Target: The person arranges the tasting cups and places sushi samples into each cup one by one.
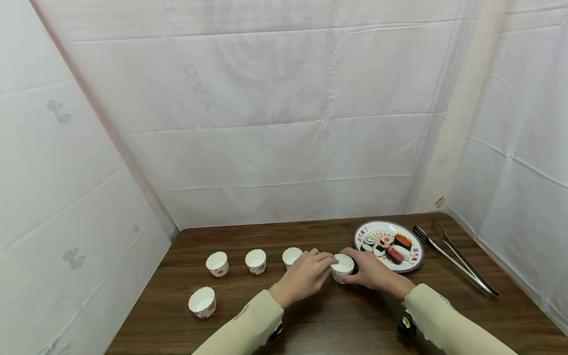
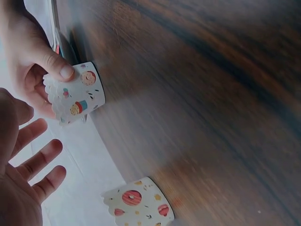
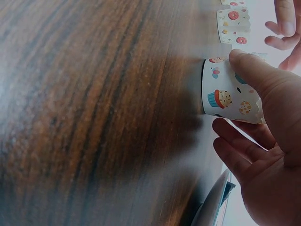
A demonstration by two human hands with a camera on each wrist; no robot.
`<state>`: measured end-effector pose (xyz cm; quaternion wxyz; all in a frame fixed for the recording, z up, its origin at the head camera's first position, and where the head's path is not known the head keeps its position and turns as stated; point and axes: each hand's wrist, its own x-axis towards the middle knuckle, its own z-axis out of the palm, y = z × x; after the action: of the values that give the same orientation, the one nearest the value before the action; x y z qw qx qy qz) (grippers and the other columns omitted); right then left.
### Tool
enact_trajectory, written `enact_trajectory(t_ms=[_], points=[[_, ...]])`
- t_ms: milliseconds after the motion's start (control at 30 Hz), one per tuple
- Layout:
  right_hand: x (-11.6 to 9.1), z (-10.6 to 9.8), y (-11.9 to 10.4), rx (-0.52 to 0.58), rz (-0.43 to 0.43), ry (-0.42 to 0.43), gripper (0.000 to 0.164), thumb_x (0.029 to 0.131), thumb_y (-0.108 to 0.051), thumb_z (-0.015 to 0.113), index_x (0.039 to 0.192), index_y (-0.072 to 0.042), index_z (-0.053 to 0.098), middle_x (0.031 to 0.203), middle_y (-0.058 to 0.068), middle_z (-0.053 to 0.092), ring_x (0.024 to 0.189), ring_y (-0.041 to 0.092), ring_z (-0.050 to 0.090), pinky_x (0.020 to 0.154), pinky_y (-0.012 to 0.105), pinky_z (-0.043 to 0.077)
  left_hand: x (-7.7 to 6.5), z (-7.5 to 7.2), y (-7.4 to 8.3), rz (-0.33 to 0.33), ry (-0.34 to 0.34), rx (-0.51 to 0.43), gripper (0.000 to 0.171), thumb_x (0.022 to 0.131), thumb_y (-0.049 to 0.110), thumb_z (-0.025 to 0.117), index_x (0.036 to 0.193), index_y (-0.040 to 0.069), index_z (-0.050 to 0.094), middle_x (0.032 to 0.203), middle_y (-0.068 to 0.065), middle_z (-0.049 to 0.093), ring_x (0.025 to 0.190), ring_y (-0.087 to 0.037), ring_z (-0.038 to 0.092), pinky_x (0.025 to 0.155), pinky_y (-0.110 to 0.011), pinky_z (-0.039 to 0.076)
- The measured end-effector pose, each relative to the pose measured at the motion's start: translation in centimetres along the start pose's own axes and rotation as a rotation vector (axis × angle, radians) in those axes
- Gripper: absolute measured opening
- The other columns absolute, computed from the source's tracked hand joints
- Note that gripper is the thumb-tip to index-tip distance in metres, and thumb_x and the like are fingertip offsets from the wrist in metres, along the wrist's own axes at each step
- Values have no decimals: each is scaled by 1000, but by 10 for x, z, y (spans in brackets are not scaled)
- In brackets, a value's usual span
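A white paper baking cup (image 1: 343,265) with scalloped rim and printed cupcakes is gripped at its side by my right hand (image 1: 372,268), thumb on the near wall and fingers round the far side. In the right wrist view the base of this cup (image 3: 225,96) is right at the table surface. My left hand (image 1: 306,276) hovers just left of it, its fingers (image 2: 41,157) loosely bent and apart from the cup in the left wrist view. Behind the left hand another baking cup (image 1: 291,257) stands partly hidden.
Upright on the wooden table (image 1: 155,325) to the left are more cups: one (image 1: 256,262), another (image 1: 217,264) and a nearer one (image 1: 202,302). A round plate (image 1: 410,266) with several sushi pieces (image 1: 394,254) stands right, beside metal tongs (image 1: 466,266). White sheets (image 1: 284,162) enclose the table.
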<state>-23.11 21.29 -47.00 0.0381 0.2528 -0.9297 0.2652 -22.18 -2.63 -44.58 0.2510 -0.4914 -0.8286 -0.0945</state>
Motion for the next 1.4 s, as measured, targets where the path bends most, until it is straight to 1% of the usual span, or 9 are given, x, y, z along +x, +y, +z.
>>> enact_trajectory(t_ms=[133, 300, 467, 667, 833, 1000, 1167, 1400], points=[[0, 0, -1, 1, 6, 7, 58, 84, -39, 86, 129, -11, 62, 112, 1, 70, 95, 15, 66, 79, 36, 54, 3, 1, 3, -7, -50, 23, 26, 97, 9, 69, 122, 14, 72, 121, 3, 72, 90, -13, 61, 74, -25, 48], [0, 1, 0, 3, -15, 19, 57, 85, -39, 85, 128, -10, 62, 109, 1, 70, 92, 13, 65, 76, 34, 53, 7, 0, 6, -15, -112, 48, 30, 96, 5, 68, 124, 16, 72, 121, 4, 72, 91, -14, 62, 75, -25, 49], [-1, 1, 0, -2, -19, 21, 57, 85, -39, 85, 128, -10, 62, 109, 1, 70, 91, 13, 65, 76, 32, 53, 8, 2, 7, -18, -148, 67, 30, 96, 6, 68, 124, 18, 72, 119, 5, 73, 91, -14, 63, 76, -25, 49], [0, 2, -1, -5, -27, 31, 56, 84, -39, 86, 127, -11, 63, 108, 1, 70, 91, 14, 66, 76, 33, 53, 9, 3, 8, -18, -165, 91, 25, 99, 11, 67, 122, 19, 73, 113, 6, 74, 89, -14, 63, 73, -26, 49], [-1, 1, -2, 12, -24, 26, 56, 84, -39, 86, 126, -10, 63, 108, 2, 70, 91, 16, 66, 75, 35, 53, 9, 4, 8, -15, -165, 91, 19, 100, 15, 67, 118, 18, 74, 107, 6, 74, 87, -13, 63, 71, -27, 48], [-2, 0, -3, 17, -14, 21, 55, 85, -39, 85, 126, -11, 63, 109, 2, 70, 92, 16, 66, 77, 34, 53, 11, 7, 8, -16, -155, 91, 17, 101, 15, 67, 114, 18, 75, 103, 6, 74, 84, -13, 62, 67, -25, 44], [-2, 0, -2, 15, -19, 23, 56, 84, -40, 86, 126, -10, 63, 109, 2, 70, 93, 16, 65, 77, 34, 53, 13, 11, 8, -28, -161, 94, 15, 99, 14, 68, 110, 19, 77, 100, 7, 74, 84, -12, 62, 67, -24, 43], [0, 1, 1, 8, -9, 18, 57, 84, -39, 86, 128, -11, 63, 109, 1, 70, 91, 14, 65, 75, 31, 52, 14, 8, 9, -34, -157, 89, 10, 98, 13, 69, 99, 20, 77, 93, 8, 72, 80, -11, 59, 66, -23, 40]])
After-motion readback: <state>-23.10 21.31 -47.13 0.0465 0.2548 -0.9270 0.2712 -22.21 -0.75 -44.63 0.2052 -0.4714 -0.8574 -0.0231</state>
